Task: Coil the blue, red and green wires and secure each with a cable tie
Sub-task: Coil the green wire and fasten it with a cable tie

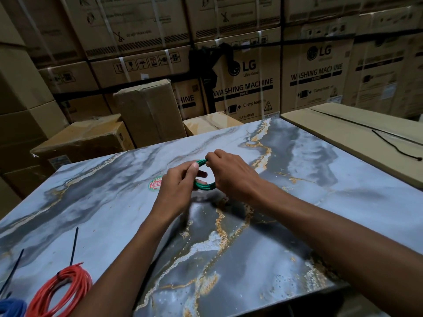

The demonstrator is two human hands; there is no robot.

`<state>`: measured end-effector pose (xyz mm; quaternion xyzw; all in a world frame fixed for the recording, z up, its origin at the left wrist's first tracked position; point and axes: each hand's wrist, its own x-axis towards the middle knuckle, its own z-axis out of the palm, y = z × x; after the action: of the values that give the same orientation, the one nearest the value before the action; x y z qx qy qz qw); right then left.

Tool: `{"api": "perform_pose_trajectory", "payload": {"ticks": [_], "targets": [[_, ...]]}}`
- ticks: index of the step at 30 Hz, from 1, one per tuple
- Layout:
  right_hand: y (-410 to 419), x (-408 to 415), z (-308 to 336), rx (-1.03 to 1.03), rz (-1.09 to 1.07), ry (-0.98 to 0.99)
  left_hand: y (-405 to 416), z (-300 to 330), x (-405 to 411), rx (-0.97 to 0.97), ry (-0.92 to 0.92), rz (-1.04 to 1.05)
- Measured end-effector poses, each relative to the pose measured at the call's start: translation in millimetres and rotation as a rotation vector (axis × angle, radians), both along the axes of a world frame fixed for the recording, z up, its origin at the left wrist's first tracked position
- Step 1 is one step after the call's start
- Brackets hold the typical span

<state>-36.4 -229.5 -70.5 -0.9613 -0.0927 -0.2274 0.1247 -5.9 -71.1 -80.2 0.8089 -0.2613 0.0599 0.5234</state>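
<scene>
Green wire coil [204,186]: small round bundle of several turns, held just above the marble-print tabletop [114,202] near its centre. Left hand [177,191] grips the coil's left side, thumb on top and fingers curled thru the loop. Right hand [231,173] pinches the top of the coil w/ curled fingertips; its palm covers the coil's right side. Both hands close together, bare forearms reaching in from the near edge.

Red wire coil [61,291]: larger flat loop of many turns, lying at the near-left corner, bound by a black cable tie [73,247] whose straight tail points away from the viewer. Blue wire coil [12,307]: only partly in view at the bottom-left edge, just beside the red one; a second black tie tail [12,269] rises near it.

Tabletop: glossy, grey-blue w/ gold veins; round red-green sticker [155,184] partly hidden by the left hand. To the right, a flat cardboard carton [343,126] carries a loose black cable tie [398,148]. Behind: stacked cardboard washing-machine boxes [247,88].
</scene>
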Motion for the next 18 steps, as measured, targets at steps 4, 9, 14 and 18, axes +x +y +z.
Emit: {"api": "perform_pose_trajectory", "payload": {"ticks": [4, 9, 14, 18], "targets": [[-6.0, 1.7, -5.0, -0.071, 0.046, 0.016, 0.3, 1.8, -3.5, -0.158, 0.301, -0.046], [-9.2, -1.2, -1.8, -0.201, 0.109, 0.028, 8.0, 5.2, 0.7, -0.132, 0.452, -0.148], [-7.6, -4.5, -1.0, -0.231, 0.120, -0.006, 6.9, 1.6, 4.2, -0.030, 0.364, -0.146], [-4.9, -4.6, -3.7, -0.186, 0.119, -0.023, 0.8, -6.8, 7.4, 0.058, 0.195, -0.039]]}}
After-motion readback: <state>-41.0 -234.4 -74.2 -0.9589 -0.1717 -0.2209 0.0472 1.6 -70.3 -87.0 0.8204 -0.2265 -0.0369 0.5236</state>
